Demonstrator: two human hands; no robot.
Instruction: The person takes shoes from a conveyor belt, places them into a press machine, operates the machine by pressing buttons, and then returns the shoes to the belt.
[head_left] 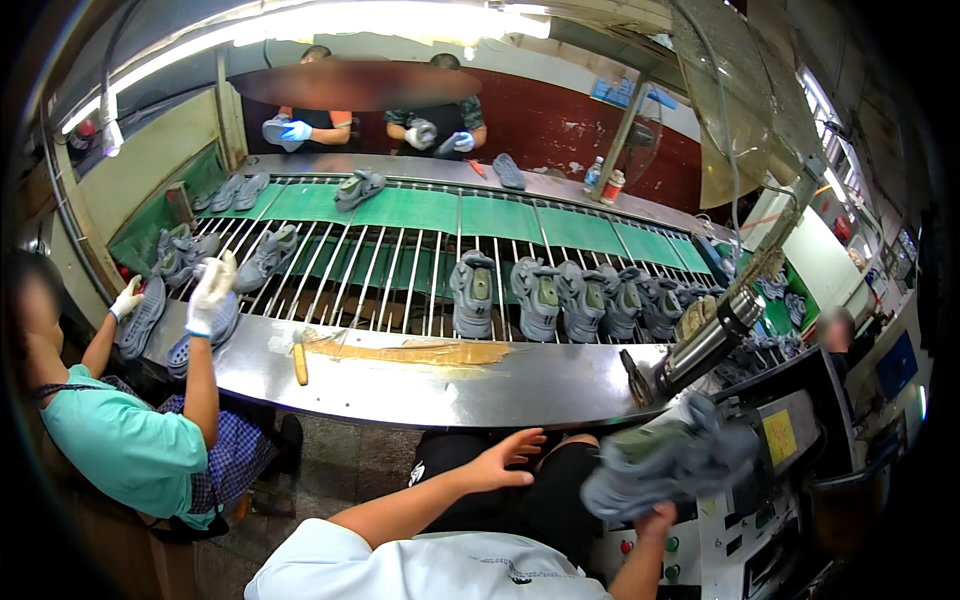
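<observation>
My left hand (507,462) hangs over my lap, fingers stretched out and apart, with nothing in it. At the lower right my right hand (656,522) grips a grey sneaker (665,462) from below. Motion smears the sneaker, and I cannot tell whether a second one is with it. Beyond my hands, along the near side of the roller rack, a row of grey sneakers (473,297) stands with heels toward me. A steel thermos (712,342) leans at the right end of the metal ledge (430,385), beside dark-handled pliers (635,377).
A control panel with buttons (672,545) is close to my right hand. On the ledge lies a yellow-handled tool (300,362). Green belting (400,208) runs beyond the metal rods. A gloved co-worker (125,440) handles soles at left; two others work across the line.
</observation>
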